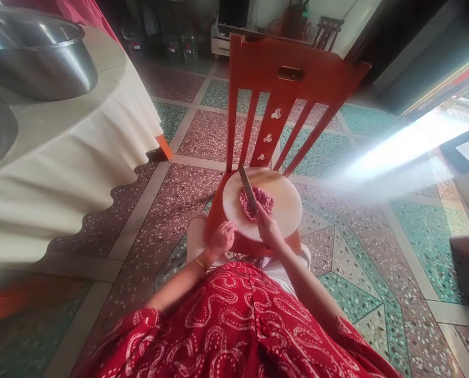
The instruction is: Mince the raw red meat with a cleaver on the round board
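Observation:
My right hand [269, 228] is wrapped round the handle of a kitchen knife [247, 188], whose blade points away from me and lies over a mound of minced meat [264, 199]. The pinkish-red meat sits near the middle of a round, pale cutting board [287, 202]. That board rests on the seat of a reddish wooden chair [215, 215]. At the board's near left edge is my left hand [222, 238], fingers loosely stretched toward the rim with nothing in them. Whether its fingertips touch the board I cannot tell.
Beyond the board rises the chair's slatted back [271, 113]. To the left stands a table with a cream cloth [112, 136], bearing a large steel pot [53, 68]. Terrazzo floor tiles [179, 199] surround the chair. Bright light comes in at the right.

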`<state>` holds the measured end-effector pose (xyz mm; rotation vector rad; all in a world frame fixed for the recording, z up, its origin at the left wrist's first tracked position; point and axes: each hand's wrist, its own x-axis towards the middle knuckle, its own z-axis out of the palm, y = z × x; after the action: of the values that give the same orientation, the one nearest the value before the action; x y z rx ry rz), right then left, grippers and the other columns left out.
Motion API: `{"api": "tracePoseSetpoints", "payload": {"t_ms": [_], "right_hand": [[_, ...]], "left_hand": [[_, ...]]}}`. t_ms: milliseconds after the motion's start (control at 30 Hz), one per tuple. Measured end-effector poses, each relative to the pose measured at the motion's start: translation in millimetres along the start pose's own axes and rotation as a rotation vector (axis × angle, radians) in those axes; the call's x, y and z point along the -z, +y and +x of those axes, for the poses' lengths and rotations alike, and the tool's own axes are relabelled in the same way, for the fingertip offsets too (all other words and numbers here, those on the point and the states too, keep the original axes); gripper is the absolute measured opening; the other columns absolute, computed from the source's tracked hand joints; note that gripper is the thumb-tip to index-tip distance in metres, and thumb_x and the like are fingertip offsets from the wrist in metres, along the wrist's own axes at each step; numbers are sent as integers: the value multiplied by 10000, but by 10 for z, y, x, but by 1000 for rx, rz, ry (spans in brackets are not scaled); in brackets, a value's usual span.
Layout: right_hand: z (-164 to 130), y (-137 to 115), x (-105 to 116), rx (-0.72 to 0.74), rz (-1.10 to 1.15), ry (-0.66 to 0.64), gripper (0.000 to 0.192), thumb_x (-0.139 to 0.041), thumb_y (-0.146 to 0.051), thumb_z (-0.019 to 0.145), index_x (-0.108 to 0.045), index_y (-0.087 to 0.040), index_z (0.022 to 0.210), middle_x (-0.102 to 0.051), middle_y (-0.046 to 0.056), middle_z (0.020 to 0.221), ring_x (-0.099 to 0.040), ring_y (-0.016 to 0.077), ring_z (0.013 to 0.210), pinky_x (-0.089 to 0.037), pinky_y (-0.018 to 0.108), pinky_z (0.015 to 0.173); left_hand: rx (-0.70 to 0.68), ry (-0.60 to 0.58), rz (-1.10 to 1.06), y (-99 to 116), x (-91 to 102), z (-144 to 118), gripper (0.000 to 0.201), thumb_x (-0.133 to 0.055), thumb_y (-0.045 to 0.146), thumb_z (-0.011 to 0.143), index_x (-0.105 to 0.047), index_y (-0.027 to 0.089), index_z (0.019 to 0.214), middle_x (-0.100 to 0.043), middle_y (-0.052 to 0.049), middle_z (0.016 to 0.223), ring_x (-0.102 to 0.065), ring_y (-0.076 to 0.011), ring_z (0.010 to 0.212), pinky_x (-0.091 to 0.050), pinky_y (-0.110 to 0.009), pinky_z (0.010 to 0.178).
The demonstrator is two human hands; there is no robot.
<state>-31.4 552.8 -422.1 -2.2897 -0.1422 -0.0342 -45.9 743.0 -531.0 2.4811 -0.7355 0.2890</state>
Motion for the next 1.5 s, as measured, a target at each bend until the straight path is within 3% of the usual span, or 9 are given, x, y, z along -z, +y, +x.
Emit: {"api": "tracePoseSetpoints", "payload": {"t_ms": [200, 367, 533, 700, 833, 1000, 1167, 1333, 1500], "right_hand": [[-72, 5, 8, -90, -130, -145, 474, -381, -282, 912, -418, -174, 1371, -691, 100, 1027, -675, 209, 838, -529, 295, 738], [-71, -12, 56, 9, -90, -95, 486, -355, -304, 932, -343, -230, 1412, -631, 84, 1168, -648, 196, 950, -511, 263, 780], [-127, -5, 19, -27, -162, -152, 476, -385, -309, 920, -387, -220, 1388, -658, 92, 1115, -673, 189, 858, -519, 265, 757], [-166, -41, 89, -24, -123, -98, 494, -340, -330, 937, -321, -244, 1423, -678, 89, 1067, -679, 192, 819, -523, 278, 746], [-181, -22, 118, -46, -102, -138, 469, -368, -290, 917, -414, -204, 1376, -705, 85, 976, -681, 197, 796, -528, 279, 722], [-216, 38, 132, -59, -52, -100, 474, -374, -300, 922, -376, -255, 1394, -678, 48, 1073, -670, 181, 867, -510, 264, 769], [-278, 115, 124, -110, -97, -166, 449, -426, -273, 894, -460, -235, 1341, -678, 55, 1076, -672, 195, 868, -516, 272, 761], [-279, 63, 239, -28, -39, -21, 487, -392, -324, 912, -384, -243, 1392, -603, 59, 1216, -616, 204, 1024, -491, 270, 833], [-277, 108, 246, -113, -44, -113, 455, -393, -300, 899, -483, -169, 1326, -699, 82, 1002, -675, 204, 832, -513, 280, 759]], "left_hand": [[12, -3, 9, -16, -20, 14, 336, -401, 78, 805, -553, 152, 1095, -597, -105, 1170, -512, -207, 1161, -409, -417, 1025], [2, 10, 22, -22, -45, 35, 318, -401, 71, 806, -571, 159, 1061, -608, -100, 1155, -524, -205, 1145, -407, -420, 1030], [25, -10, 9, -11, -34, 31, 352, -401, 87, 813, -551, 166, 1121, -606, -97, 1160, -521, -208, 1151, -416, -422, 1020], [15, -7, 19, -1, -23, 31, 314, -390, 85, 822, -575, 160, 1065, -600, -94, 1172, -510, -208, 1164, -402, -426, 1035], [8, -26, 29, -11, -36, 33, 355, -399, 84, 815, -544, 153, 1132, -594, -107, 1184, -511, -212, 1163, -409, -424, 1026], [25, -27, 19, -6, -42, 41, 325, -395, 95, 824, -560, 163, 1095, -599, -98, 1175, -506, -211, 1171, -397, -431, 1035], [30, -39, 1, -10, -40, 43, 347, -411, 99, 822, -532, 150, 1143, -588, -108, 1193, -498, -209, 1179, -391, -414, 1042], [42, -42, -26, -7, -31, 64, 316, -412, 87, 812, -563, 181, 1073, -601, -87, 1168, -510, -208, 1163, -392, -440, 1035], [48, -47, -27, 15, -15, 75, 347, -425, 79, 801, -548, 175, 1111, -606, -90, 1154, -500, -210, 1172, -387, -420, 1044]]}}
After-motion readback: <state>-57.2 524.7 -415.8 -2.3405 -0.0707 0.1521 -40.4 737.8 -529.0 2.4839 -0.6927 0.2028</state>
